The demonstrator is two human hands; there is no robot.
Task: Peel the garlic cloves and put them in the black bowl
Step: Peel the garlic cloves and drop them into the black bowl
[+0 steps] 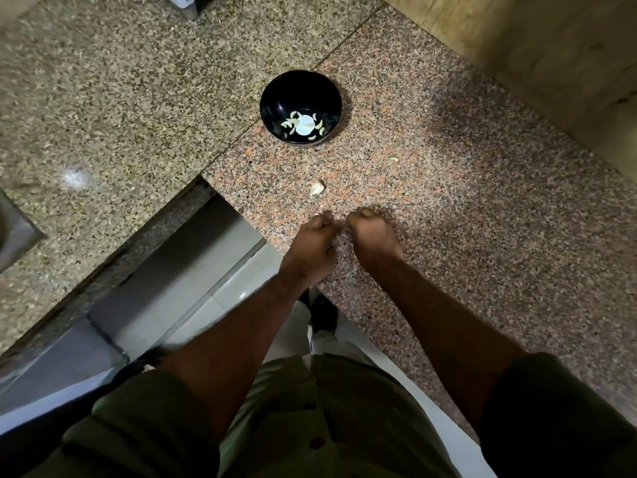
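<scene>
The black bowl (pixel 300 94) stands on the granite counter (pixel 465 201) and holds several peeled garlic cloves (pixel 303 125) at its bottom. One unpeeled garlic clove (pixel 317 188) lies on the counter between the bowl and my hands. A small pale scrap (pixel 394 159) lies farther right. My left hand (pixel 315 244) and my right hand (pixel 374 236) are close together above the counter's near corner, fingers curled, fingertips almost meeting. Whatever they hold between them is hidden by the fingers and blur.
The counter's edge runs diagonally at my left, with pale floor tiles (pixel 193 305) below it. A steel sink corner (pixel 13 232) shows at the far left. A wall (pixel 551 63) borders the counter at the upper right.
</scene>
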